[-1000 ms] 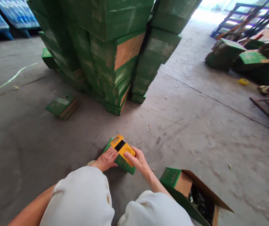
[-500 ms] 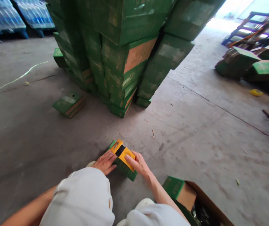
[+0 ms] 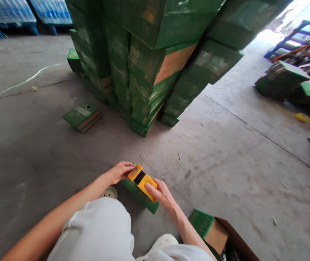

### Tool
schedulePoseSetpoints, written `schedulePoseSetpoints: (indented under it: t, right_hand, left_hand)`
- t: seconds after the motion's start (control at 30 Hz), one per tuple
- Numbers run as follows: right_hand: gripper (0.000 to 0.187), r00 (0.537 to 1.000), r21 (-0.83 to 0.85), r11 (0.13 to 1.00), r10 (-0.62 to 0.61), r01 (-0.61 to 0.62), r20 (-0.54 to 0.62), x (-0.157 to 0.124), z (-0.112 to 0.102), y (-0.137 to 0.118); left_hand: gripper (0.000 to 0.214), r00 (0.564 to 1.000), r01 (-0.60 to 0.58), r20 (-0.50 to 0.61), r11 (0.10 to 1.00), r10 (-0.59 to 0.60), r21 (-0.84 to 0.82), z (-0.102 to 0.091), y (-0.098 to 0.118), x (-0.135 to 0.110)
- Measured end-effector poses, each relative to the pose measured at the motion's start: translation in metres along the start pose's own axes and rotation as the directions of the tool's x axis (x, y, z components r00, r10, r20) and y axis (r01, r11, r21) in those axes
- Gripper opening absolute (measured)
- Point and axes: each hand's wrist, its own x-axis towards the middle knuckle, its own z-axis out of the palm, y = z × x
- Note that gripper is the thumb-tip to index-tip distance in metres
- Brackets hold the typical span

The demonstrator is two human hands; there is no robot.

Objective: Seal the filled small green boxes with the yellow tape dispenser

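Note:
A yellow hand tool with a black band lies on a small flat green carton on the concrete floor between my knees. My right hand grips the tool's near end, fingers wrapped on it. My left hand curls over the carton's far edge and touches the tool's far end. My white trouser legs fill the bottom of the view.
A tall stack of green cartons rises just ahead. A loose flat green carton lies to the left. An opened green and brown box stands at my right. More green boxes and a blue frame sit far right.
My left hand has moved from the carton's near side up to its far edge by the tool's tip. The view has tilted and shifted slightly.

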Motion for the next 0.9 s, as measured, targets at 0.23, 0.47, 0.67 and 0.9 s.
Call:
schedulePoseSetpoints:
  t: [0.23, 0.47, 0.67, 0.9]
  right_hand:
    - [0.057, 0.999, -0.08, 0.996, 0.039, -0.038, 0.002, 0.004, 0.004, -0.009]
    - [0.055, 0.99, -0.181, 0.974, 0.141, -0.133, 0.03, -0.006, -0.001, -0.013]
    - [0.054, 0.976, -0.212, 0.954, 0.218, -0.214, -0.002, -0.023, -0.01, -0.006]
    - [0.054, 0.969, -0.265, 0.933, 0.242, -0.244, -0.042, -0.01, -0.005, -0.013]
  left_hand:
    - [0.046, 0.956, -0.208, -0.137, 0.926, 0.261, 0.315, -0.011, -0.002, 0.003]
    - [0.042, 0.954, -0.209, -0.146, 0.932, 0.26, 0.296, -0.021, -0.016, 0.005]
    - [0.036, 0.911, -0.275, -0.216, 0.907, 0.352, 0.32, -0.063, -0.001, 0.012]
    - [0.041, 0.904, -0.272, -0.217, 0.887, 0.369, 0.373, -0.087, 0.0, 0.025]
